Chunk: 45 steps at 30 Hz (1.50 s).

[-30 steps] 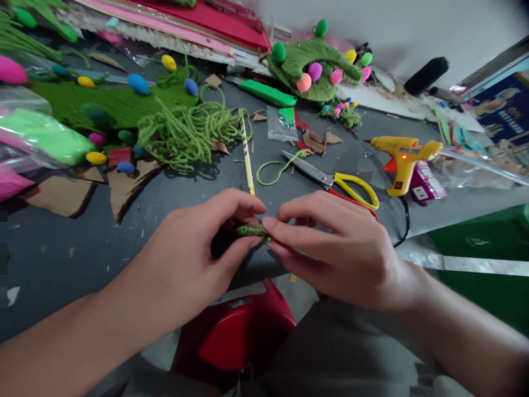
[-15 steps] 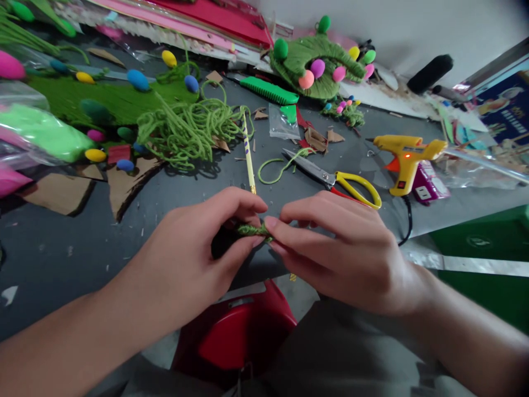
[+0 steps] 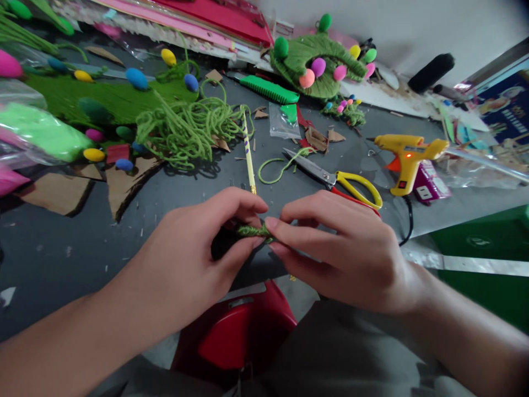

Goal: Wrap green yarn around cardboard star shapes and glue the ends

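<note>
A small piece wrapped in green yarn (image 3: 250,230) is pinched between my two hands near the table's front edge. My left hand (image 3: 206,237) grips its left part, with thumb below and fingers curled over it. The fingertips of my right hand (image 3: 334,242) close on its right end, and the fingers hide much of it. Just beyond my hands lies a pencil (image 3: 248,157) with a pale patterned body. Scissors (image 3: 326,175) with yellow and red handles rest behind my right hand, their blades touching a loose loop of green yarn (image 3: 270,181).
A tangled heap of green yarn (image 3: 185,129) lies at left beside torn cardboard (image 3: 128,184). At right stands a yellow glue gun (image 3: 407,151), its light lit. Behind are a green utility knife (image 3: 268,89) and a yarn-wrapped wreath (image 3: 300,66) with pompoms. A red stool (image 3: 235,336) is below.
Very little differs. Both hands keep their pinch on the yarn-wrapped piece, and the fingers of my right hand have shifted slightly.
</note>
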Tool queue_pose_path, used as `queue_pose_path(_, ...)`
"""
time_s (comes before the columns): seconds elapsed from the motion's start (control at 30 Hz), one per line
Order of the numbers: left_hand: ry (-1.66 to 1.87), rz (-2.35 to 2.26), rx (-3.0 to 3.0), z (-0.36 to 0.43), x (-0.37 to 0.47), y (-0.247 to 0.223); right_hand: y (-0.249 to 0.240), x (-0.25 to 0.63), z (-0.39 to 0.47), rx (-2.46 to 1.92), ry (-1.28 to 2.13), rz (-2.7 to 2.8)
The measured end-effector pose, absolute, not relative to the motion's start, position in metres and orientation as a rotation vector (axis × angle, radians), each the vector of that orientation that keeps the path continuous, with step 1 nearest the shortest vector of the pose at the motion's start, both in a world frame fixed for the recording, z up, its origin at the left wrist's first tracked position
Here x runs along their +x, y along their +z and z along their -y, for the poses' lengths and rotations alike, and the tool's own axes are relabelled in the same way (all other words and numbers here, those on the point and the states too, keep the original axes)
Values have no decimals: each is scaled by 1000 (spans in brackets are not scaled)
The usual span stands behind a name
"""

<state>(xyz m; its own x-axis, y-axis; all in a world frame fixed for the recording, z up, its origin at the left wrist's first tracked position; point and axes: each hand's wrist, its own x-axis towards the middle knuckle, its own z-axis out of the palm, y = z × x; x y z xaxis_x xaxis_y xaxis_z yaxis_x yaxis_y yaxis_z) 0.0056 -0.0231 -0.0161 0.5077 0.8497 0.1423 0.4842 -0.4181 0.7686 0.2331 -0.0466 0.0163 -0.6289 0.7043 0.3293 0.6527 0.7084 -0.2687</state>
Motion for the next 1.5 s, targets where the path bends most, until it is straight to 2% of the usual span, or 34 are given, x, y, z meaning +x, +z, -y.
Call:
queue_pose_path(0.27,616,-1128,2059,24,6,-12,13,230,46,-1026,261,2423)
queue_pose_path(0.63,617,-1157,2071,23,6,-14,13,222,41,-1017,659,2139)
queue_pose_path(1.03,625,-1146,2059,25,6,-13,14,223,40,-1044,786,2115)
queue_pose_path(1.5,563,-1153,2059,22,10,-11,21,219,41,-1311,1002,1987)
